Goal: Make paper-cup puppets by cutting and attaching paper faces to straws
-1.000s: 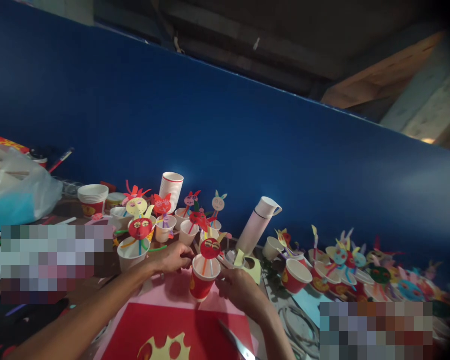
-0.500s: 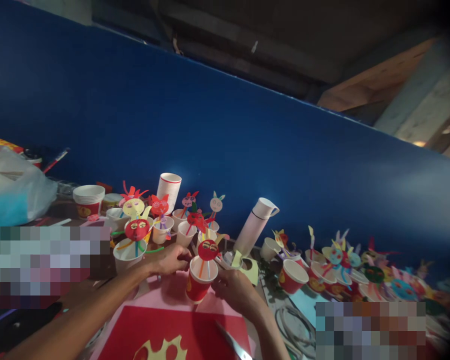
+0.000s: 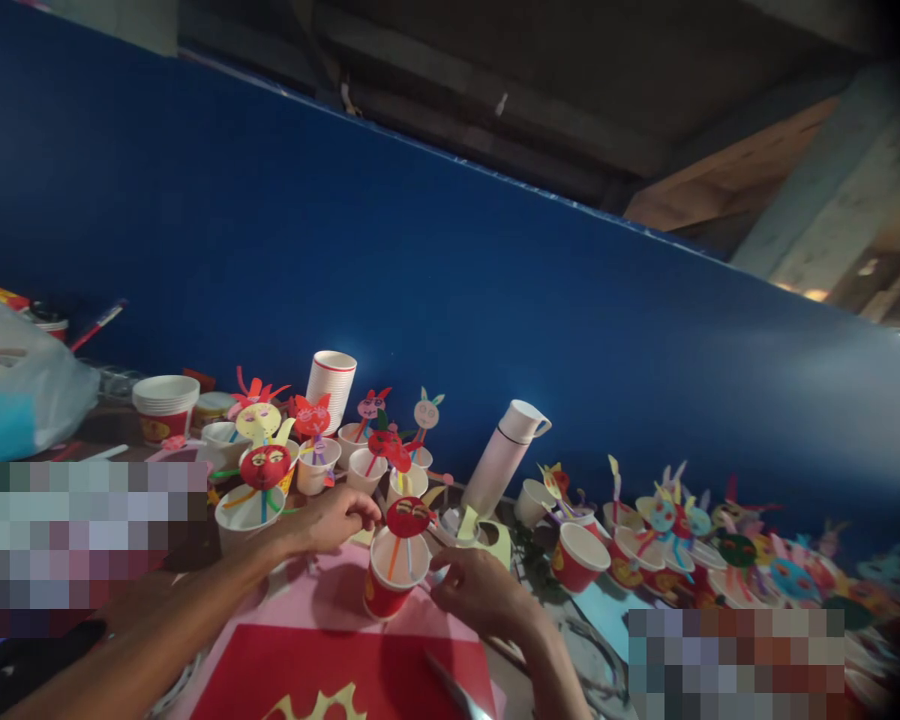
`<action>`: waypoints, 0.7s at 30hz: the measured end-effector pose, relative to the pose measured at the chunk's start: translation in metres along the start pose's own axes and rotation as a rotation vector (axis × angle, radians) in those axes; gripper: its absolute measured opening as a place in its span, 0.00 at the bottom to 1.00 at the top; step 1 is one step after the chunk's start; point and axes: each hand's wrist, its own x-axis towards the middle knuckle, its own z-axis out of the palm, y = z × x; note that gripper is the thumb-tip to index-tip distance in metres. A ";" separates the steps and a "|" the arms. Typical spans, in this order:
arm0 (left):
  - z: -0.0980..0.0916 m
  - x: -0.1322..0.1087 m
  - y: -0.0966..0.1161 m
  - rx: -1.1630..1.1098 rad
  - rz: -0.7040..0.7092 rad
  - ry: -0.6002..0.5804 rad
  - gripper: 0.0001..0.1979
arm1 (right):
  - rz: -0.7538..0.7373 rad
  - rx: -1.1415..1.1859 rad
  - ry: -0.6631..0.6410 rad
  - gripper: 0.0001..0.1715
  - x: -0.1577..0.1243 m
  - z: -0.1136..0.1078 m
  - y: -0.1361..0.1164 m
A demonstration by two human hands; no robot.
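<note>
With the cup [image 3: 387, 597] at six o'clock, our left hand [image 3: 343, 518] curls at its ten, right hand [image 3: 476, 592] at its three, whether gripping we cannot tell, and a knuckle's bump could topple it.

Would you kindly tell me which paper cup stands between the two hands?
The red cup with the red paper face, on the pink sheet between the left hand and right hand; the other cups stand farther back or aside.
</note>
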 end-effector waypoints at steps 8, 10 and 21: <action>-0.005 0.000 0.010 -0.160 0.126 0.050 0.13 | 0.058 0.016 0.125 0.17 -0.008 -0.016 0.003; -0.006 -0.002 0.012 -0.180 0.125 0.061 0.13 | 0.058 0.017 0.121 0.17 -0.007 -0.016 0.004; -0.009 -0.004 0.010 -0.203 0.177 0.044 0.16 | 0.004 -0.011 0.026 0.12 -0.001 -0.005 0.000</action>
